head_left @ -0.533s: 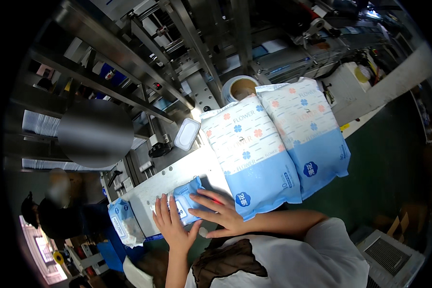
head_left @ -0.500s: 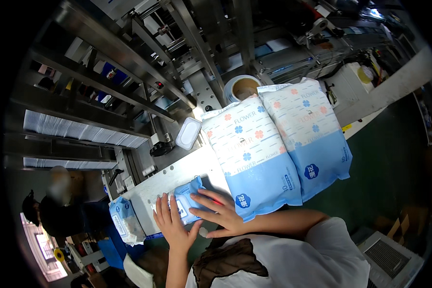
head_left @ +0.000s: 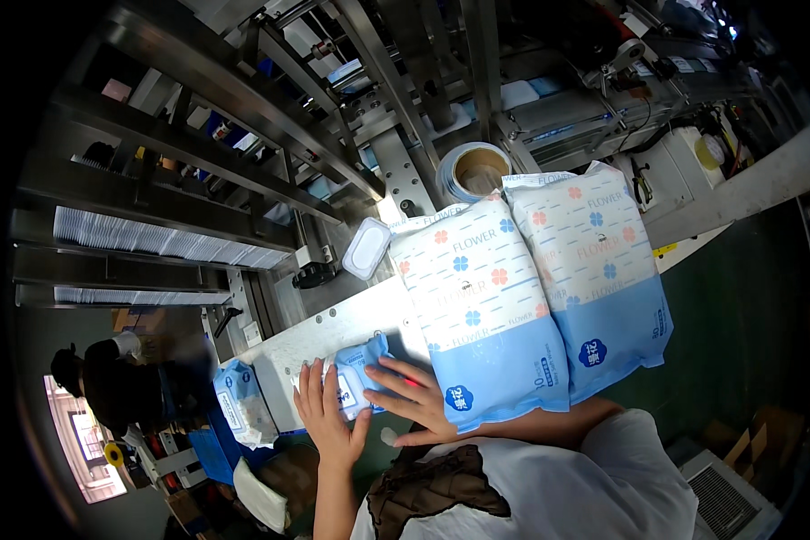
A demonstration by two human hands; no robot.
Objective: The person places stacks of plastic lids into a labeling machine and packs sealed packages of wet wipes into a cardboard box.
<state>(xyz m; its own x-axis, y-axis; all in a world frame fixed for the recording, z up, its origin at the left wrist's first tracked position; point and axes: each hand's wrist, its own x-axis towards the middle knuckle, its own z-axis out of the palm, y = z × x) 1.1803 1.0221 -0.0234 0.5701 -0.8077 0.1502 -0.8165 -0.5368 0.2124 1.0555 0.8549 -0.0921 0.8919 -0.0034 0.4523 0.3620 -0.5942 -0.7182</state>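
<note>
A small blue-and-white wet wipes pack [head_left: 358, 371] with a pale lid lies on the white metal ledge [head_left: 283, 373]. My left hand [head_left: 327, 416] rests on its left end, fingers stretched out and the thumb apart. On its right end, the spread fingers of my right hand [head_left: 416, 400] touch the wrapper. A red light spot shows by the right fingers. Just past my right forearm stands a large wipes bag [head_left: 481, 297], white with flowers above and blue below. A second large bag [head_left: 594, 279] leans beside it. The pack's underside is hidden.
Another small wipes pack [head_left: 241, 405] sits at the ledge's left end. A white plastic lid [head_left: 366, 249] and a tape roll [head_left: 477, 173] lie behind. Metal machine bars [head_left: 234, 99] crowd the far left, with white stacks [head_left: 153, 238] below. A person [head_left: 117, 387] stands at the left.
The view has shifted a little, so most things sit slightly further right. Both hands stay on the small pack. The person at the left appears with an arm raised.
</note>
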